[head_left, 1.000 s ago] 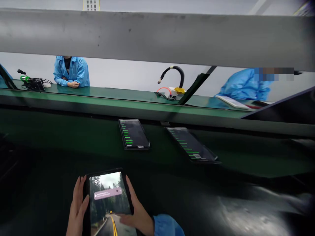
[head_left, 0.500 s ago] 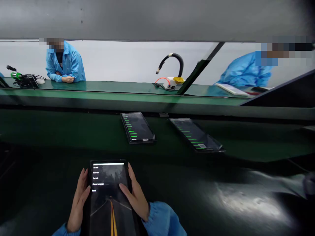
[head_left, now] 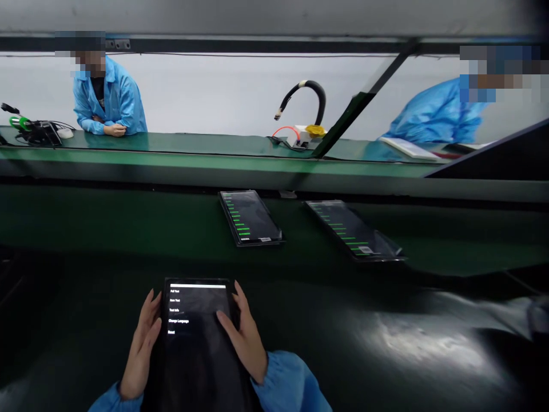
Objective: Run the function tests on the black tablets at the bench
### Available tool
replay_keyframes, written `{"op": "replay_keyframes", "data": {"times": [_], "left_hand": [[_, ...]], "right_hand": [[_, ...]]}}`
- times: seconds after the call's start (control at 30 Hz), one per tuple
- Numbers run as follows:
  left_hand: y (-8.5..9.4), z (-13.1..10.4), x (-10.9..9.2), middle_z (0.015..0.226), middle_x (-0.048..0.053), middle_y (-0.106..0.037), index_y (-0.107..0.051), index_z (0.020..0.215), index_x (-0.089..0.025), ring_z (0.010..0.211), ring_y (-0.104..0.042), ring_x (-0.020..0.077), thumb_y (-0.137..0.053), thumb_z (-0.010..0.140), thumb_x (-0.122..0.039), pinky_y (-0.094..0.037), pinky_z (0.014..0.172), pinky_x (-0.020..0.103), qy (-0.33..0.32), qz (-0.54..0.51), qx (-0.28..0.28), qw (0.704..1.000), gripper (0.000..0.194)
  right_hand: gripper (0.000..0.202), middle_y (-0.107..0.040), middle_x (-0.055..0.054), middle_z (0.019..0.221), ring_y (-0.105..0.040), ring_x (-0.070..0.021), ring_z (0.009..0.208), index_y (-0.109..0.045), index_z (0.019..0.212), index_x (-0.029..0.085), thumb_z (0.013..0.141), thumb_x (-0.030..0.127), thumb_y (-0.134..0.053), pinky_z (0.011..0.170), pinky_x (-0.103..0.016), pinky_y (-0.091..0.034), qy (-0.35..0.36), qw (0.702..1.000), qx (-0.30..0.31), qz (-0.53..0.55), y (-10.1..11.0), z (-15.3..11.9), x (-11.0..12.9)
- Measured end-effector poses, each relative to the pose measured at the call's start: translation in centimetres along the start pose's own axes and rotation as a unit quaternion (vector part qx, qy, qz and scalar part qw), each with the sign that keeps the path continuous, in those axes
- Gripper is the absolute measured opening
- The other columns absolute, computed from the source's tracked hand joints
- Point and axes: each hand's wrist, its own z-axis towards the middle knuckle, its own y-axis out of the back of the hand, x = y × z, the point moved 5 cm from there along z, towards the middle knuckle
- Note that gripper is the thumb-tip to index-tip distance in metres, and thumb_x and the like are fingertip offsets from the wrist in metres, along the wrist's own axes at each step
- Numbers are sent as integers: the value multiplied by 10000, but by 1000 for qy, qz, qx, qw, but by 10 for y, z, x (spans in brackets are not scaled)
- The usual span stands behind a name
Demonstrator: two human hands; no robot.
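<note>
A black tablet (head_left: 199, 355) is held upright between my hands at the lower middle. White menu lines such as "Full Test" and "Change Language" show at the top left of its dark screen. My left hand (head_left: 141, 349) grips its left edge, thumb at the side and fingers partly behind. On the right edge, my right hand (head_left: 246, 337) holds it too, with the thumb lying over the screen. Beyond it, two more tablets lie on the green bench: one tablet (head_left: 253, 217) near the middle and another tablet (head_left: 354, 229) to its right, both showing green lines.
Across a raised ledge (head_left: 180, 166), a person in a blue coat (head_left: 111, 97) leans on the far bench; another person (head_left: 433, 111) bends at the right. A black flexible hose (head_left: 319, 97) and a slanted dark post (head_left: 347, 123) stand between. Light glares off the bench surface (head_left: 433, 343).
The road picture on the held tablet's screen has gone dark; the menu text stays. My view has shifted slightly, with the hands and tablet now a little further right.
</note>
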Motion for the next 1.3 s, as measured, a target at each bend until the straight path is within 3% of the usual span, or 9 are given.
{"op": "replay_keyframes", "data": {"times": [0.17,0.33,0.43,0.53,0.63,0.77,0.9,1.1,1.3], "left_hand": [[4,1,-3,1474,51,-380,-270,1425,-274,1355,-329,248,-566,767,-587,-322,1105,380,45,11,17,999,786],[3,-10,-11,1463,34,-394,-301,1410,-304,1346,-344,231,-516,835,-539,-338,1090,354,57,-2,8,998,658],[5,-16,-13,1441,49,-410,-292,1413,-318,1321,-377,255,-522,800,-602,-343,1080,388,112,33,-7,993,713],[2,-17,-14,1433,78,-400,-301,1413,-289,1309,-378,275,-536,760,-650,-304,1094,424,147,75,-6,986,782],[-3,-16,-14,1442,64,-386,-332,1399,-292,1321,-355,269,-538,754,-654,-274,1107,416,141,63,-7,988,768],[-3,-16,-15,1406,61,-442,-348,1391,-290,1317,-366,266,-550,720,-681,-299,1097,399,137,45,-23,989,803],[-2,-17,-16,1448,88,-397,-348,1387,-243,1327,-353,282,-591,702,-660,-310,1099,410,136,53,1,989,838],[2,-29,-4,1523,60,-268,-257,1422,-261,1364,-294,268,-546,793,-573,-289,1121,424,98,118,61,986,760],[11,-40,-5,1466,52,-345,-293,1400,-330,1299,-396,273,-488,849,-527,-365,1072,465,45,226,77,970,617]], "right_hand": [[739,-516,-126,1133,-526,-290,1058,-222,1400,137,866,565,-501,944,-431,-454,-14,997,-74,-14,3,17,-1],[690,-552,-114,1063,-557,-303,996,-365,1325,135,821,573,-538,890,-434,-485,-13,991,-123,-44,2,21,1],[681,-551,-120,1105,-544,-306,1037,-399,1319,138,822,586,-526,928,-440,-463,-16,990,-130,-45,2,22,-2],[684,-481,-119,1271,-449,-302,1188,-381,1365,157,859,611,-461,1014,-446,-398,-16,991,-129,-40,2,21,-5],[667,-407,-84,1368,-336,-287,1285,-402,1377,186,866,613,-444,1086,-451,-299,-7,992,-114,-46,2,19,-6],[647,-445,-97,1328,-387,-276,1251,-382,1400,184,890,582,-412,1056,-451,-346,0,993,-98,-64,3,19,-10],[621,-514,-108,1235,-458,-324,1170,-405,1394,203,893,567,-440,987,-520,-391,10,991,-93,-100,6,23,-9],[380,-613,-73,1043,-548,-288,1021,-624,1133,221,888,449,-444,910,-449,-448,75,987,-54,-131,13,42,12],[280,-629,-68,956,-583,-258,925,-653,948,198,883,381,-451,805,-384,-483,120,983,-43,-134,17,51,26]]}}
